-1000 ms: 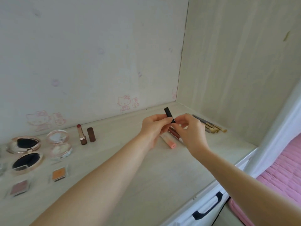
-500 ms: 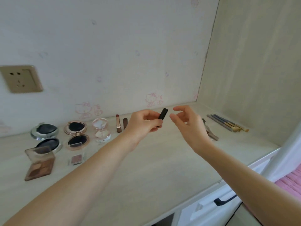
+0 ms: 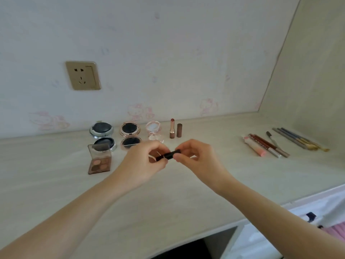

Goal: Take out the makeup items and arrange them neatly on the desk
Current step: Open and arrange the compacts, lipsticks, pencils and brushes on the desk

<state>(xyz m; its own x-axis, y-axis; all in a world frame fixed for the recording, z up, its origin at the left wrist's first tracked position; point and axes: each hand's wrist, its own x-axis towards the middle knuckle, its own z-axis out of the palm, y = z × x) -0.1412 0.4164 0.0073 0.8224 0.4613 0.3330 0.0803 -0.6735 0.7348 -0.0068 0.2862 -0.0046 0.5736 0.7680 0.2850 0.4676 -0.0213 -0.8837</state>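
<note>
A small black lipstick tube [image 3: 169, 155] lies crosswise above the middle of the desk [image 3: 168, 202], pinched at both ends. My left hand [image 3: 143, 162] grips its left end and my right hand [image 3: 196, 157] grips its right end. Behind my hands an open lipstick [image 3: 172, 128] stands upright beside its brown cap [image 3: 179, 130]. Left of it are a clear round compact [image 3: 153, 128], a rose-gold open compact [image 3: 130, 134], a silver open compact [image 3: 102, 135] and an open eyeshadow palette [image 3: 99, 159].
At the right lie a pink lip-gloss tube [image 3: 254, 147], a dark red tube [image 3: 265, 144], a grey pen [image 3: 272, 139] and several brushes [image 3: 298, 140] by the side wall. A wall socket [image 3: 83, 75] sits above. A drawer handle [image 3: 310, 216] shows under the desk edge.
The view swung left, from the right corner to the desk middle. My right hand, open half a second ago, has closed on the black tube's right end; the tube now lies crosswise, lower.
</note>
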